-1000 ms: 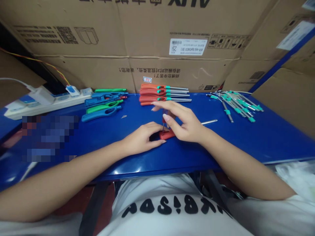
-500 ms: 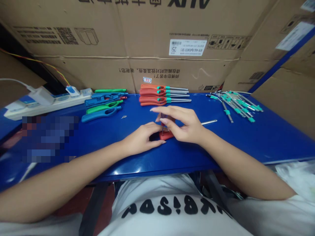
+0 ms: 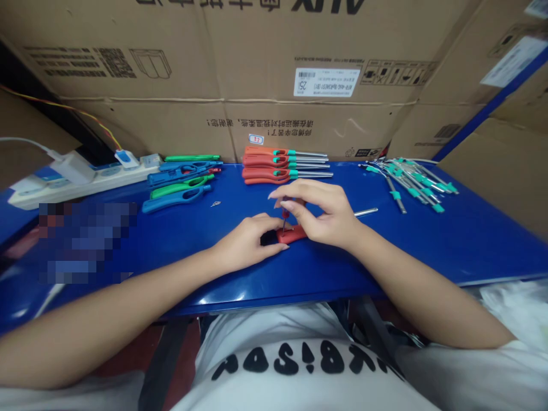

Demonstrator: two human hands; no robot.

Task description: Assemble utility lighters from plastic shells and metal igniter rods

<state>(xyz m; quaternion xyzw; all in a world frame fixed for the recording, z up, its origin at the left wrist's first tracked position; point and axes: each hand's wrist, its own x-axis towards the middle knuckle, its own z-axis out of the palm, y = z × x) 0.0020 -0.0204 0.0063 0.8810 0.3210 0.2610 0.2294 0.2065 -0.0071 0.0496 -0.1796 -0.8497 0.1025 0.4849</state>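
In the head view, the left grip (image 3: 242, 242) bends in a narrow pinch around the handle end of a red lighter (image 3: 295, 234), thumb along the near side and fingers along the far side. The lighter lies on the tabletop (image 3: 334, 271) between the two grips, its middle hidden under the right grip (image 3: 327, 220). Its metal tube (image 3: 366, 212) comes out on the far right side of that grip.

The right grip is closed with thumb and fingertips around a screwdriver (image 3: 285, 213), which stands nearly upright; the shaft points down to the lighter's upper face, just right of the left grip. Whether the tip sits in a hole is too small to tell.

Just beyond the right grip, a stack of red lighters (image 3: 263, 173) with green collars lies with tubes pointing right. Well to the right of the right grip and farther back is a loose pile of rods (image 3: 413, 181). Beyond the left grip, to its left, blue and green handles (image 3: 175, 197) lie in a row, with a small metal piece (image 3: 216, 204) nearer. Farther left of that grip is a power strip (image 3: 107, 176). Behind both grips stands cardboard (image 3: 257, 80).
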